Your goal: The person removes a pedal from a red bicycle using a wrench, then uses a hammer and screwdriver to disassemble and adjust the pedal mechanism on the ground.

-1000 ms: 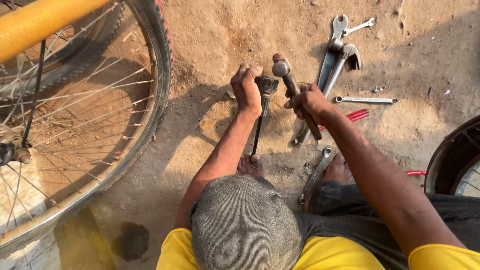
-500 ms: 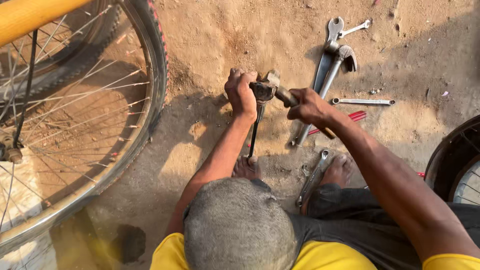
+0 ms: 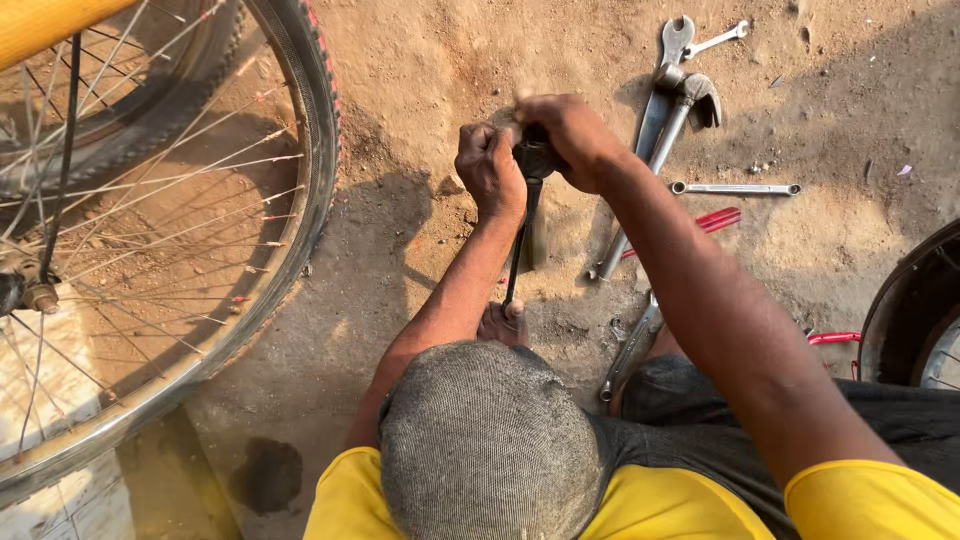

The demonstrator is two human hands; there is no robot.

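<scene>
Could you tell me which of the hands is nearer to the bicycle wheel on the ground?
Left. The left hand grips the dark metal part on the side facing the bicycle wheel; the right hand is on the far side, towards the wrenches.

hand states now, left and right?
Left hand: closed around the top of the dark metal part.
Right hand: closed, pressed on the same part; its contents can't be told.
</scene>
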